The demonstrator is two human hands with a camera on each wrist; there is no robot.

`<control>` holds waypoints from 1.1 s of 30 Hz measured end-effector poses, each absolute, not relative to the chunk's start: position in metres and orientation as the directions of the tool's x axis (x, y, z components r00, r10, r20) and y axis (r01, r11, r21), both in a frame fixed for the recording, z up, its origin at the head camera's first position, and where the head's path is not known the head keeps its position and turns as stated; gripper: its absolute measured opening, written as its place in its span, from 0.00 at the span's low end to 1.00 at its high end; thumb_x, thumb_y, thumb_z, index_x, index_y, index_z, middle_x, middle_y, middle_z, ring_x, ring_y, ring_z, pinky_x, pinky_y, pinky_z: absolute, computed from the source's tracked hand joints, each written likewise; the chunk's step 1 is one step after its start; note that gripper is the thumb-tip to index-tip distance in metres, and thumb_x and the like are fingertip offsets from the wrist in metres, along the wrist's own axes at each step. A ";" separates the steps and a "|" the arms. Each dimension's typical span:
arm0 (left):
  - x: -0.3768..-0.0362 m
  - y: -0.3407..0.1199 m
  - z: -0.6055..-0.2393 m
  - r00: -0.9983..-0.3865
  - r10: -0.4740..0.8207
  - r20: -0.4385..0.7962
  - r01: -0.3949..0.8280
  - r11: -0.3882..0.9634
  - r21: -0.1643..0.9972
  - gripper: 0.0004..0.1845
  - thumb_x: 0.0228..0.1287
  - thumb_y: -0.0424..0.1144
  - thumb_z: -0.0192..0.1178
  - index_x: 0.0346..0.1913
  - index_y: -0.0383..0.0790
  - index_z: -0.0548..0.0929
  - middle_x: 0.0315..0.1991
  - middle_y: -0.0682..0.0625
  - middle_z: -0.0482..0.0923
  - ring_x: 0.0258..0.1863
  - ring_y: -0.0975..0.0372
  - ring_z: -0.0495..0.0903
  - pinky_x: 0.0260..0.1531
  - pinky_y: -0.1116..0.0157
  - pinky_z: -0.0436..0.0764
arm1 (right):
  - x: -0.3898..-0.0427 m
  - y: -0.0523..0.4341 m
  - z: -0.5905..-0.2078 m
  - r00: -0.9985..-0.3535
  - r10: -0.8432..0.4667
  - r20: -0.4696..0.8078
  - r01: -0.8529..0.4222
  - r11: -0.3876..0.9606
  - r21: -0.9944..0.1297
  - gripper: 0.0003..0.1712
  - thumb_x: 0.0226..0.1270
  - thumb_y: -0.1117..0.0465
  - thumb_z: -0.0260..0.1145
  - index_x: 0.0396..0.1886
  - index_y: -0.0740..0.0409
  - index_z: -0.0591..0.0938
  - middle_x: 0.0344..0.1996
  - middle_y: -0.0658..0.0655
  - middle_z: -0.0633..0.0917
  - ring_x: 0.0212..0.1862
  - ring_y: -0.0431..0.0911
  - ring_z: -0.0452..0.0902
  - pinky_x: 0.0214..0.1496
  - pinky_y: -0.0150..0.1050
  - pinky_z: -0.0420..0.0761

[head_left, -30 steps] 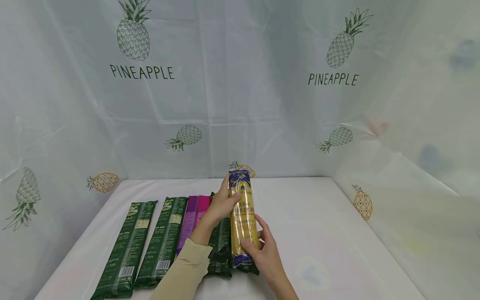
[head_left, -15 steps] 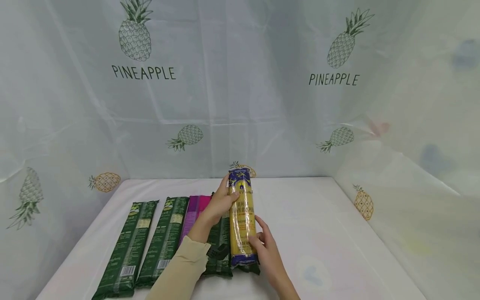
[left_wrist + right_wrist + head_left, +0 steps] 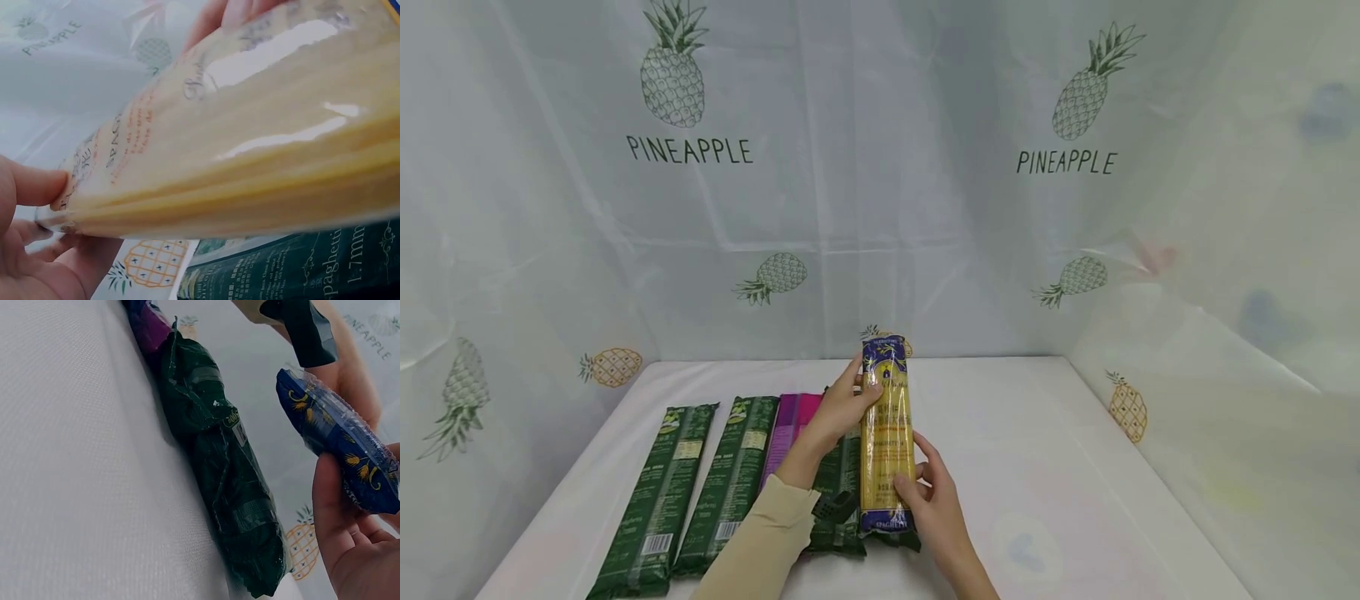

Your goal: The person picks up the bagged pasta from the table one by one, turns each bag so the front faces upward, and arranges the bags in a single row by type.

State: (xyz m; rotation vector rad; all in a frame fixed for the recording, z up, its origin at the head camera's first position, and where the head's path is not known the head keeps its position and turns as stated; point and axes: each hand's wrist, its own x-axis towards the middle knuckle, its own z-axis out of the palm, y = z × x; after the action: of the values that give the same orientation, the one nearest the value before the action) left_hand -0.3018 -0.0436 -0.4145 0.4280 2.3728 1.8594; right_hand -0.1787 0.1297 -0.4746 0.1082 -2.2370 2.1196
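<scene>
1. Spaghetti packet: long clear bag, yellow strands visible through the film, dark blue printed ends with gold wheat marks, red script on the clear middle. I see it held lengthwise, lifted just above the white table, far end pointing at the backdrop.
2. Leftmost on the table: two green packets and, side by side, barcodes at the near ends.
3. Next right: purple packet, partly hidden by my left forearm.
4. Left hand: fingers curled round the far part of the spaghetti packet, thumb on its left edge. Left wrist view confirms fingers under, thumb on top.
5. Under the held packet: another green packet, lying flat, close beside the purple one. Right wrist view shows its crumpled near end.
6. Right hand: pinching the near blue end of the spaghetti packet, thumb on the blue print.
7. Backdrop: translucent pineapple-print sheet on all sides.
</scene>
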 end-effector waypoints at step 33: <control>-0.304 -0.033 -0.421 -0.965 0.252 0.067 0.147 0.313 0.938 0.42 0.80 0.40 0.62 0.87 0.48 0.53 0.61 0.37 0.78 0.49 0.50 0.85 0.51 0.47 0.84 | -0.173 0.139 -0.468 -1.000 0.022 -0.009 0.010 0.068 -0.998 0.40 0.82 0.60 0.65 0.85 0.58 0.59 0.40 0.59 0.82 0.40 0.49 0.88 0.36 0.37 0.85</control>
State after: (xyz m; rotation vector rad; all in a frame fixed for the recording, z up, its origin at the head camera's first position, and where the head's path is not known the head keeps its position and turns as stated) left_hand -0.3044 -0.0332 -0.4206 0.3767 2.4700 1.7487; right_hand -0.1732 0.1391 -0.4677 -0.0350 -2.2898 2.1380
